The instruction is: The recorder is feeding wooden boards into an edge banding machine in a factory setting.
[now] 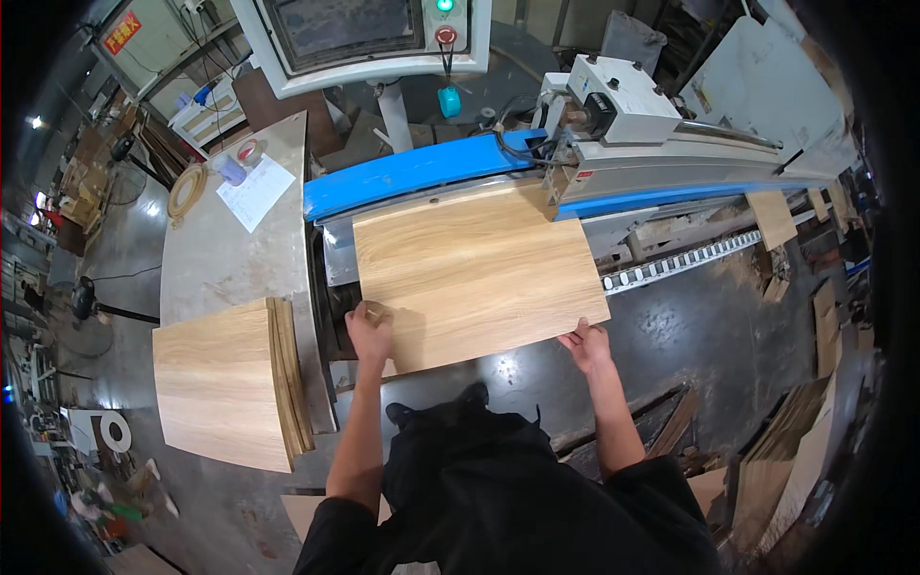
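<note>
A wide wood-grain board (479,273) lies flat in front of me, its far edge against the blue-railed machine (422,177). My left hand (372,331) grips the board's left edge near its front corner, fingers curled over it. At the near right corner, my right hand (586,345) holds the front edge between thumb and fingers. The board's far right corner reaches the grey machine housing (661,168).
A stack of similar boards (220,383) sits on the grey side table (240,259) at left, with a paper sheet (255,192) and a tape roll (188,192) farther back. A roller track (680,264) runs off to the right. A control screen (350,29) stands ahead; offcuts (781,450) lean at lower right.
</note>
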The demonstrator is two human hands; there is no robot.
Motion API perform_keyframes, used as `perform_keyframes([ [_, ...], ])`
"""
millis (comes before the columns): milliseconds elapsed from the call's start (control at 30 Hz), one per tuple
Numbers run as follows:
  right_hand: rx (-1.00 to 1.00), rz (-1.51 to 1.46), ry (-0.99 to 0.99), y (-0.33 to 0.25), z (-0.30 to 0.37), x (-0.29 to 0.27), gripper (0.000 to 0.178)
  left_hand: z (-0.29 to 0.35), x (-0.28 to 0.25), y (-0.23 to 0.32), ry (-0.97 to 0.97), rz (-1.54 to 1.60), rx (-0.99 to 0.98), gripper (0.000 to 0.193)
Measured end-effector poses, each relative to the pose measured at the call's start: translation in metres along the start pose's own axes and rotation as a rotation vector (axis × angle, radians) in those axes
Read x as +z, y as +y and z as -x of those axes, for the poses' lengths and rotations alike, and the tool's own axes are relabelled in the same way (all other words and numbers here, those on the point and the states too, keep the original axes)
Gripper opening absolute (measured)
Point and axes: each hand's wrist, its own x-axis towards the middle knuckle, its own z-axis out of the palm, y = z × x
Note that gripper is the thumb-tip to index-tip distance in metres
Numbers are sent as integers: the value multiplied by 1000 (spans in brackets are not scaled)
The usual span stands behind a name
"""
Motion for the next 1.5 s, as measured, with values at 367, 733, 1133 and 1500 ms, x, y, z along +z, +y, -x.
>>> perform_keyframes([
  [367, -85, -14, -66, -68, -42, -71, 34, 16, 55, 49, -323, 200, -14, 54],
  [733, 485, 224, -251, 100, 133, 42, 33, 9, -257, -119, 198, -38, 134, 54],
  [1133, -239, 1258, -1183, 216, 232, 300, 44, -27, -514, -376, 313, -874, -649, 84],
  [1500, 9, 1305, -1199, 265, 254, 300, 46, -85, -545, -347, 355, -807, -690, 104],
])
